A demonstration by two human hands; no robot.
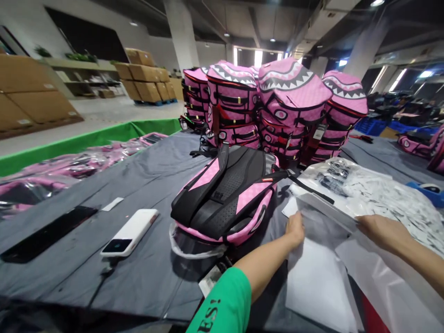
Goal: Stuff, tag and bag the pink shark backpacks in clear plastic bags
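Note:
A pink and black backpack (pixel 229 189) lies on the grey cloth table (pixel 149 166), its padded back and straps facing up. To its right, my left hand (pixel 295 227) is closed on the left edge of a clear plastic bag (pixel 321 215). My right hand (pixel 376 229) grips the same bag at its right side. White sheets (pixel 319 282) lie beneath the plastic, close to the table's front. A white tag (pixel 210 280) pokes out from under the front of the backpack, near my left sleeve.
Stacked pink shark-mouth backpacks (pixel 291 92) stand behind. A large bag of small packets (pixel 391 199) lies right. At left are a white power bank (pixel 130 233), a black phone (pixel 48 231) and a green-edged bin (pixel 138 127) of wrapped pink bags.

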